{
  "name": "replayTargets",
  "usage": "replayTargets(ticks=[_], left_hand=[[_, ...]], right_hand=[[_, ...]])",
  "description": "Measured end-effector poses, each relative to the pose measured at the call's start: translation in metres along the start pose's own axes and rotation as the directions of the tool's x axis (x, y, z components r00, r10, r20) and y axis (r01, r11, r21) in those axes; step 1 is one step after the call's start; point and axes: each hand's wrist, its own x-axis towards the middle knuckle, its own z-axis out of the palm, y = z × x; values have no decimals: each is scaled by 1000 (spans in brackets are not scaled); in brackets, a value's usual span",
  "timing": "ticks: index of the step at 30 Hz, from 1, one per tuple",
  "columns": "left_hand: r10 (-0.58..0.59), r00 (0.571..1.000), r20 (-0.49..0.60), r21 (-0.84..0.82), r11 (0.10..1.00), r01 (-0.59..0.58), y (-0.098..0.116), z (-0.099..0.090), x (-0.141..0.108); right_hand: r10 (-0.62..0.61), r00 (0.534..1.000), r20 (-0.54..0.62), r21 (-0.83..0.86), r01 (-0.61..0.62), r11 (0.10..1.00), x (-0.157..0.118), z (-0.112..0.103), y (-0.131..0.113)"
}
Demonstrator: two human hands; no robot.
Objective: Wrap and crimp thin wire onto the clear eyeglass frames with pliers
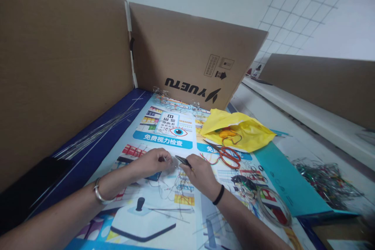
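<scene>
My left hand (155,162) is closed in a pinch on a piece of thin wire, which shows only as a faint shiny bit at the fingertips. Wrapped in my right hand (200,174) is a pair of pliers (184,161), whose dark jaws point left toward that wire. Loose thin wires lie on the printed sheet (164,218) beneath both hands. To the right of the pliers rest orange-handled scissors (230,157), beside some red thread. A yellow bag (252,131), its mouth open, sits behind them with orange thread at its opening.
Cardboard panels (181,47) stand at the left and back. Long straight wires (96,134) lie along the left side, near a black object (32,191). A wire coil (274,206) is at right, with a tangled wire pile (328,181) beyond. Small wire pieces (164,95) lie at the back.
</scene>
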Motion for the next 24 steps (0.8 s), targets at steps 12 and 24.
replayTargets(ticks=[12, 24], left_hand=[[129, 991, -34, 72, 989, -126, -8, -1, 3], [141, 984, -105, 133, 983, -126, -9, -2, 2]], right_hand=[[67, 995, 74, -28, -65, 997, 2, -10, -9], [84, 995, -53, -103, -89, 991, -4, -25, -13]])
